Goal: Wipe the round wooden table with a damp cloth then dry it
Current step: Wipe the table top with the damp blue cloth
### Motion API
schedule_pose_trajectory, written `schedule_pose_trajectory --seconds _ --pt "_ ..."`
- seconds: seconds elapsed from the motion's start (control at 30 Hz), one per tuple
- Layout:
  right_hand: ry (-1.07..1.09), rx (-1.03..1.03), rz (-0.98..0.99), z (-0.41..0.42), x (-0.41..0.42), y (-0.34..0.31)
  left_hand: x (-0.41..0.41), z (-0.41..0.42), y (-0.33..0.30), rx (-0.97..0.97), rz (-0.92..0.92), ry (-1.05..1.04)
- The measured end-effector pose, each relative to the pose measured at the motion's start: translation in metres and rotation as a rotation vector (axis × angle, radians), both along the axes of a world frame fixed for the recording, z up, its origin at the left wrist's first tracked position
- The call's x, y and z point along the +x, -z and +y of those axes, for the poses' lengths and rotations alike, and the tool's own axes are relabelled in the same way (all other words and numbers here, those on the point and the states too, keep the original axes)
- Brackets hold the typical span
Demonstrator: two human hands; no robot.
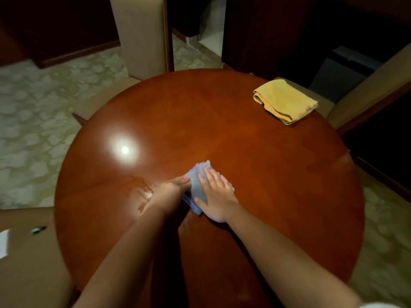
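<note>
Both hands work the blue cloth [198,185] near the middle of the round wooden worktop [244,141]. The right hand [216,194] lies flat on it, fingers straight and pressing; the left hand [171,192] grips its left edge. Wet streaks [144,192] shine just left of the hands. To wipe well, I would keep the cloth folded flat, press evenly and overlap passes out to the rim. The folded yellow cloth [285,101], far right, looks reserved for drying.
</note>
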State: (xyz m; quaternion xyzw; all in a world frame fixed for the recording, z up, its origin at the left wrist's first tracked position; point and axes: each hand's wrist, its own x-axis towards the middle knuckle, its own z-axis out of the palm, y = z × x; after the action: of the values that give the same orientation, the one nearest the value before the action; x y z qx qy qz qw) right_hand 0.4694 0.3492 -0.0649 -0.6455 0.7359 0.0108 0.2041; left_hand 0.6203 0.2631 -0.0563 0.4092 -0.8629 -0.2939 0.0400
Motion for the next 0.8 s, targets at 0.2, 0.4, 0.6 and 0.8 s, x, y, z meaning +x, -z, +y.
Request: schedule_pose_trajectory --seconds 0.2,0.4,0.6,0.8 --pt "0.026 0.091 0.008 0.053 0.045 -0.009 0.041 0.041 0.000 -0.031 -0.073 0.124" --pt "0.023 0.157 -0.036 0.091 0.064 -0.016 0.059 0.062 -0.014 -0.203 -0.053 0.261" --pt "0.242 -0.004 -0.224 0.081 0.046 -0.031 0.058 0.081 -0.008 -0.236 -0.001 0.115" --pt "0.620 0.038 -0.318 0.061 0.044 -0.024 0.061 0.080 -0.002 -0.140 -0.116 -0.168"
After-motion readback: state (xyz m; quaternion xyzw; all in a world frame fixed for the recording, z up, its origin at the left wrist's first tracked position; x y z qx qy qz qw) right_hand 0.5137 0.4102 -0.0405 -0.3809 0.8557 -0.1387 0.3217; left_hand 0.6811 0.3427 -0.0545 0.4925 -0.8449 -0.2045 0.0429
